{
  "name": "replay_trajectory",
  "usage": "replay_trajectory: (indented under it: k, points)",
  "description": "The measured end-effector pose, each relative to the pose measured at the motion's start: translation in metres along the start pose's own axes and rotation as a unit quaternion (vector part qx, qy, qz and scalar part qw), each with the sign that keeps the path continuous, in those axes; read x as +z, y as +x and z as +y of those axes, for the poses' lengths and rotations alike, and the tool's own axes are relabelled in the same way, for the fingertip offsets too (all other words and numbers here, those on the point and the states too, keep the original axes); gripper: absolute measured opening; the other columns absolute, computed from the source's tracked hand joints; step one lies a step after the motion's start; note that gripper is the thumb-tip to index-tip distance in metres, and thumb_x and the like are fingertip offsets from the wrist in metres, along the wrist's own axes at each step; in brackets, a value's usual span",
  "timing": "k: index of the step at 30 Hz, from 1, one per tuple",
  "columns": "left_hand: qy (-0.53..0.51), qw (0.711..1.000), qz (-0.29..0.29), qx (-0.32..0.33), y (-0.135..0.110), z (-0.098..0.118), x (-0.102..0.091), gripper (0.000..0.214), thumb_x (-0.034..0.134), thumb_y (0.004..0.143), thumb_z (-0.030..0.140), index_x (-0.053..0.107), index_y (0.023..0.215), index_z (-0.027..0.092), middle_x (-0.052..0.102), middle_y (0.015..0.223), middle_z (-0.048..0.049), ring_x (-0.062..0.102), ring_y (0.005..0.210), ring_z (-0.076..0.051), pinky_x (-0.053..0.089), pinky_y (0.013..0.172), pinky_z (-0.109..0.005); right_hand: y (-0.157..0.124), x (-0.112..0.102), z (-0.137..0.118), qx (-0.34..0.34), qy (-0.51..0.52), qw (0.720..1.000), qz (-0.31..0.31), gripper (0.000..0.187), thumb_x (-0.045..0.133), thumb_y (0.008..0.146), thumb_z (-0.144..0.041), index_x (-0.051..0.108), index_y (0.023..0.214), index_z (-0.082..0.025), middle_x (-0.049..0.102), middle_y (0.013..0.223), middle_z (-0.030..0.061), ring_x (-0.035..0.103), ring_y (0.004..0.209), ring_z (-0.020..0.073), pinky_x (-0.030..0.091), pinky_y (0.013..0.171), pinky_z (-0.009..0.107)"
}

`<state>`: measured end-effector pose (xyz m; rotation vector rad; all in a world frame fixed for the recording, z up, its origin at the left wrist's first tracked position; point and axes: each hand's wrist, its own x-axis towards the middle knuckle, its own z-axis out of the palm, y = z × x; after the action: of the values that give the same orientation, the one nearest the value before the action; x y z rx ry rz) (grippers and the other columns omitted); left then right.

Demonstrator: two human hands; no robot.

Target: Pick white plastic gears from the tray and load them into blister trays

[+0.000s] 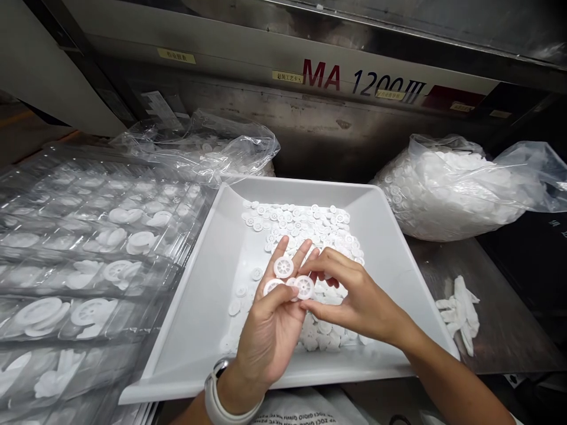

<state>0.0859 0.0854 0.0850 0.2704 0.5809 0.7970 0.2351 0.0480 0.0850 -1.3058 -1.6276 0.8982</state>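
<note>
My left hand (274, 330) is turned palm up over the tray and holds several small white plastic wheels (283, 267), the thumb lying across them. A spoked wheel (304, 287) faces me at the left fingers, with the thumb and fingertips of my right hand (354, 292) closed at its edge. Other fingers of the right hand are partly hidden behind it. Below both hands, a grey-white plastic tray (394, 260) contains a layer of similar loose white wheels (305, 221).
Clear blister trays (84, 254) with white discs in their pockets are stacked at left. Plastic bags of white parts stand behind the tray, one at back left (212, 144) and a fuller one at right (452, 189). A white glove (460, 313) lies on the metal surface at right.
</note>
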Motion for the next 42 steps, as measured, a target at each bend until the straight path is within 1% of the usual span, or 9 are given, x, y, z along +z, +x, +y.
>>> replay_trajectory:
  k: [2,5,11,17,21,30,35,39,42]
  points:
    - [-0.002,1.000,0.001,-0.001,0.000,0.000,0.000,0.066,0.051,0.082,0.002,0.037,0.140,0.030,0.054,0.138,-0.0026,0.042,0.133,-0.017,0.018,0.118,-0.037,0.000,0.001,0.001,-0.006,-0.032,0.999,-0.003,0.029,0.071,0.078,-0.020,0.064,0.106,-0.025,0.054,0.091,0.0004,0.050,0.082,0.0126,0.042,0.070,0.026]
    - [-0.005,1.000,0.001,-0.003,0.001,0.000,0.001,0.066,0.050,0.082,0.002,0.038,0.140,0.029,0.054,0.138,-0.0035,0.043,0.132,-0.018,0.022,0.117,-0.036,0.000,0.000,0.004,-0.012,-0.061,0.998,0.012,0.030,0.070,0.081,-0.026,0.063,0.110,-0.024,0.055,0.089,0.0000,0.050,0.080,0.0115,0.042,0.068,0.024]
    - [-0.003,1.000,0.007,-0.010,0.000,0.000,0.003,0.066,0.049,0.080,0.001,0.040,0.140,0.027,0.055,0.137,-0.0036,0.046,0.130,-0.017,0.029,0.114,-0.031,0.000,-0.001,0.004,-0.009,-0.100,0.994,0.047,0.027,0.069,0.083,-0.026,0.063,0.109,-0.023,0.053,0.083,0.0000,0.048,0.074,0.0113,0.042,0.065,0.024]
    - [0.005,1.000,0.022,-0.015,-0.002,0.000,0.006,0.067,0.050,0.079,0.002,0.040,0.141,0.025,0.057,0.134,-0.0059,0.041,0.133,-0.021,0.026,0.116,-0.035,-0.001,-0.003,0.007,-0.003,-0.116,0.991,0.071,0.029,0.068,0.084,-0.029,0.062,0.112,-0.025,0.054,0.084,0.0000,0.049,0.074,0.0114,0.043,0.065,0.025]
    - [0.010,1.000,0.027,-0.012,-0.002,0.000,0.006,0.066,0.050,0.080,0.003,0.039,0.141,0.025,0.058,0.133,-0.0062,0.041,0.134,-0.021,0.023,0.118,-0.037,0.000,-0.002,0.008,-0.002,-0.121,0.990,0.076,0.029,0.068,0.084,-0.030,0.063,0.112,-0.025,0.053,0.083,0.0000,0.050,0.074,0.0116,0.044,0.066,0.025]
    - [-0.002,1.000,0.026,-0.016,0.000,-0.002,0.005,0.064,0.050,0.084,0.005,0.034,0.143,0.023,0.061,0.129,-0.0083,0.040,0.134,-0.021,0.024,0.118,-0.039,0.001,-0.003,0.007,0.004,-0.122,0.990,0.076,0.031,0.068,0.084,-0.029,0.063,0.114,-0.025,0.054,0.084,0.0005,0.051,0.076,0.0120,0.045,0.066,0.025]
    - [-0.012,1.000,0.024,-0.016,-0.001,-0.001,0.006,0.060,0.050,0.085,0.006,0.039,0.141,0.024,0.059,0.131,-0.0065,0.046,0.130,-0.021,0.027,0.117,-0.039,0.001,-0.003,0.007,0.006,-0.125,0.988,0.086,0.031,0.065,0.086,-0.026,0.062,0.117,-0.025,0.054,0.082,0.0014,0.051,0.075,0.0135,0.045,0.063,0.026]
    - [-0.017,0.999,0.018,-0.026,0.000,-0.002,0.006,0.057,0.049,0.085,0.007,0.044,0.139,0.023,0.058,0.133,-0.0047,0.043,0.132,-0.021,0.024,0.118,-0.039,0.002,-0.003,0.009,0.003,-0.140,0.986,0.096,0.033,0.065,0.086,-0.028,0.062,0.119,-0.026,0.054,0.082,0.0017,0.052,0.074,0.0139,0.046,0.066,0.028]
    - [-0.022,0.999,0.015,-0.033,0.000,-0.002,0.005,0.058,0.048,0.085,0.007,0.041,0.141,0.022,0.057,0.134,-0.0044,0.043,0.133,-0.022,0.024,0.118,-0.040,0.001,-0.003,0.010,-0.001,-0.148,0.984,0.103,0.033,0.063,0.087,-0.028,0.061,0.120,-0.027,0.054,0.083,0.0019,0.052,0.074,0.0141,0.047,0.067,0.028]
